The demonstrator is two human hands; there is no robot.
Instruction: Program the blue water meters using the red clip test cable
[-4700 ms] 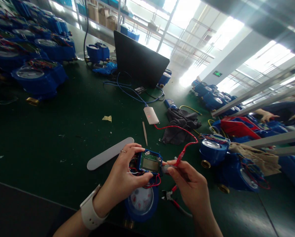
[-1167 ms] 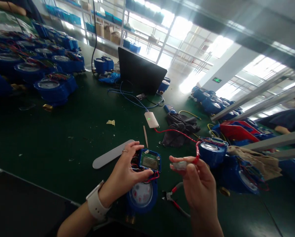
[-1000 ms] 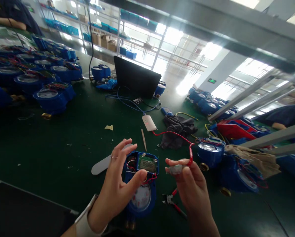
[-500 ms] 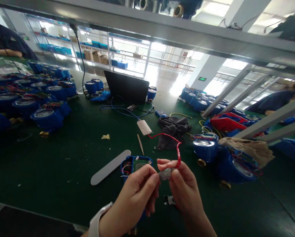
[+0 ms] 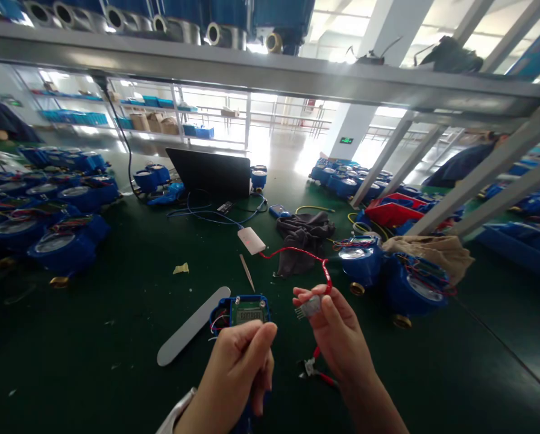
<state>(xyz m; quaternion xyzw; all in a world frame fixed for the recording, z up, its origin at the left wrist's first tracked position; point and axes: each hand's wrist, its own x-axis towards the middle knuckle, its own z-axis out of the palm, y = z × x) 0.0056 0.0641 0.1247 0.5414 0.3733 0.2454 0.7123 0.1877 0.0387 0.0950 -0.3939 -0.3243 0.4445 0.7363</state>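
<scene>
Between the thumb and fingers of my right hand is a grey pin connector, its thin metal pins pointing left. A red twisted cable runs from it to a small white box with a red glow. My left hand is closed, thumb pressed to the curled fingers; whatever they may hold is hidden. Behind and below it lies a blue meter with an exposed circuit board and a digit display, partly covered by the hand. Red-handled cutters lie below my right hand.
A grey flat strip and tweezers lie on the green table. Farther back are a dark cloth and a laptop. Blue meters crowd the left; others stand right. A metal shelf crosses overhead.
My hands have moved apart, and the left no longer touches the connector, whose pins now show. The whole view has shifted, and more of the cutters and the meter's display is visible.
</scene>
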